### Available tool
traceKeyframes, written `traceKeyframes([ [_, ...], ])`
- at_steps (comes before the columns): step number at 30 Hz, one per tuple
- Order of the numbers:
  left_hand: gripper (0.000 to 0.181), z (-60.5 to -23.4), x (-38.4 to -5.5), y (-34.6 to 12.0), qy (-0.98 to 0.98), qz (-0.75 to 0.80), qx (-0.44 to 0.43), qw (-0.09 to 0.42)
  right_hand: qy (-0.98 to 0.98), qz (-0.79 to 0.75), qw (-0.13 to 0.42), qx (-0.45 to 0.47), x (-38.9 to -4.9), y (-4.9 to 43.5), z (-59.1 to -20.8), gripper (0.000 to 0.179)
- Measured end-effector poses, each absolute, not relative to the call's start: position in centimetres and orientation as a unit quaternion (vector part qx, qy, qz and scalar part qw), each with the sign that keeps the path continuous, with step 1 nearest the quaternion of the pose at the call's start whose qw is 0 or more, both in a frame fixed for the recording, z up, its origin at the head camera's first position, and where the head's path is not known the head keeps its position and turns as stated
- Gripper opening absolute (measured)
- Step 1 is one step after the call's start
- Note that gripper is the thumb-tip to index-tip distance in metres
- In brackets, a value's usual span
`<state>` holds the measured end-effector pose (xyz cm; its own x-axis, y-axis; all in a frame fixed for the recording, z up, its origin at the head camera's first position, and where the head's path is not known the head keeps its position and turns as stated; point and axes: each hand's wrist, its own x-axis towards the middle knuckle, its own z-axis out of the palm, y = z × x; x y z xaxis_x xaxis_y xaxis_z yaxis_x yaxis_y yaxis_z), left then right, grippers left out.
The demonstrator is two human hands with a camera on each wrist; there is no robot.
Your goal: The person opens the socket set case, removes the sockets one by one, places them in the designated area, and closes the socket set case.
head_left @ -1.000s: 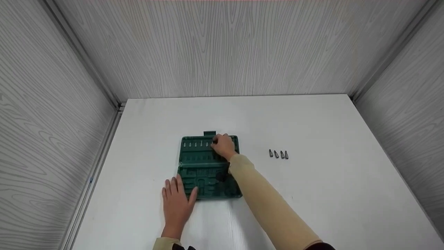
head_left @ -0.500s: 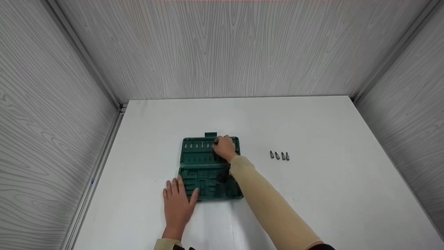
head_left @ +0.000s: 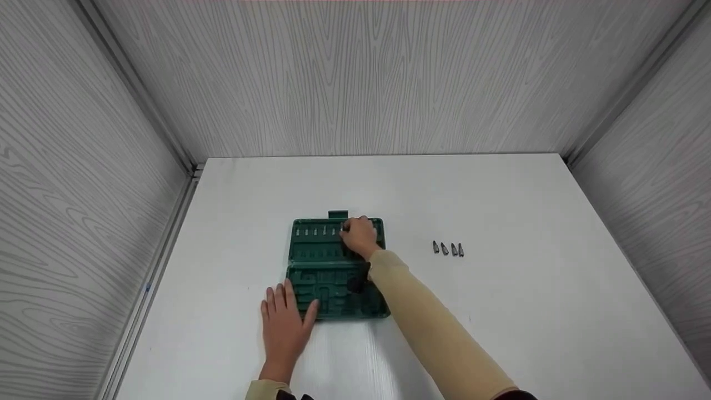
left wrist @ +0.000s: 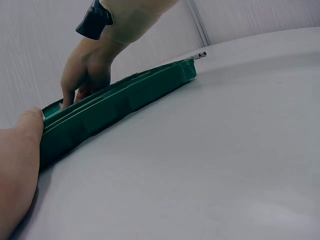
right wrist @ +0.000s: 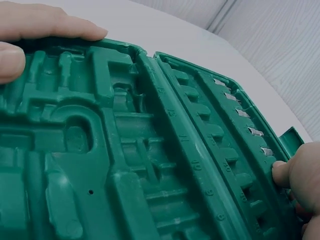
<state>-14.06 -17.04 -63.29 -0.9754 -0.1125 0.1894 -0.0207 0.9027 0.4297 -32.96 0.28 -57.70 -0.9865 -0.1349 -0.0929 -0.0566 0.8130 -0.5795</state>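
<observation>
A green plastic tool case (head_left: pixel 316 255) lies unfolded on the white table, its lower half full of moulded recesses. Along the far half runs a row of small silver screwdriver bits (right wrist: pixel 242 113), seated in slots. My right hand (head_left: pixel 360 234) reaches over that row with curled fingers, pinching a bit (head_left: pixel 342 226) at the row's right end; most of it is hidden by the fingers. In the right wrist view the thumb (right wrist: pixel 281 172) presses down just past the last visible seated bit. My left hand (head_left: pixel 284 328) lies with straight fingers against the case's near left corner.
Several loose dark grey bits (head_left: pixel 447 249) lie in a line on the table (head_left: pixel 527 311), right of the case. A latch tab (head_left: pixel 338 214) sticks out from its far edge. Wood-grain panels (head_left: pixel 355 78) enclose the table at the back and sides.
Both hands stay nearly where they were, the left against the case and the right over the row of bits. A silver tip now shows at the right fingertips.
</observation>
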Motion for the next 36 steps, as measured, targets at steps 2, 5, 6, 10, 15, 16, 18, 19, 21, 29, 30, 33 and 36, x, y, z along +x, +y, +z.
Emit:
traceKeyframes([
  [2,0.09,-63.3,-14.0,-17.0,-0.97,-0.218,0.034,0.105,0.949,-0.305,0.059,-0.048,-32.9,0.3,-57.8,0.026],
  [5,0.09,-63.3,-13.9,-16.8,-0.97,-0.218,0.034,0.103,0.945,-0.322,0.044,-0.04,-32.7,0.4,-58.0,0.023],
  [6,0.09,-63.3,-13.9,-16.8,-0.97,-0.217,0.034,0.102,0.943,-0.329,0.038,-0.037,-32.6,0.4,-58.1,0.022],
  [10,0.089,-63.2,-13.9,-16.6,-0.97,-0.217,0.033,0.102,0.927,-0.374,0.009,-0.018,-32.4,0.6,-58.2,0.019],
  [15,0.09,-63.4,-14.0,-16.6,-0.97,-0.219,0.033,0.103,0.886,-0.463,0.005,-0.019,-32.7,1.2,-58.1,0.016],
  [16,0.09,-63.4,-13.9,-16.6,-0.969,-0.22,0.034,0.103,0.879,-0.476,0.008,-0.024,-32.8,1.4,-58.1,0.015],
  [18,0.09,-63.5,-13.9,-16.7,-0.97,-0.218,0.034,0.104,0.87,-0.493,0.01,-0.034,-32.9,1.7,-58.0,0.014],
  [19,0.089,-63.5,-13.9,-16.7,-0.97,-0.216,0.034,0.106,0.866,-0.499,0.011,-0.038,-32.9,1.9,-57.9,0.014],
  [21,0.088,-63.5,-13.9,-16.7,-0.97,-0.212,0.033,0.113,0.861,-0.507,0.008,-0.046,-32.9,2.1,-57.5,0.014],
  [29,0.085,-63.2,-14.1,-16.8,-0.966,-0.22,0.023,0.136,0.85,-0.521,-0.011,-0.073,-32.6,3.8,-56.4,0.016],
  [30,0.085,-63.2,-14.2,-16.8,-0.966,-0.219,0.024,0.134,0.849,-0.522,-0.011,-0.073,-32.5,4.1,-56.3,0.016],
  [33,0.085,-63.3,-14.2,-16.9,-0.967,-0.219,0.026,0.13,0.847,-0.526,-0.008,-0.076,-31.8,4.8,-56.2,0.015],
  [36,0.085,-63.3,-14.2,-17.0,-0.966,-0.221,0.031,0.128,0.846,-0.526,-0.005,-0.083,-31.2,5.6,-56.0,0.015],
])
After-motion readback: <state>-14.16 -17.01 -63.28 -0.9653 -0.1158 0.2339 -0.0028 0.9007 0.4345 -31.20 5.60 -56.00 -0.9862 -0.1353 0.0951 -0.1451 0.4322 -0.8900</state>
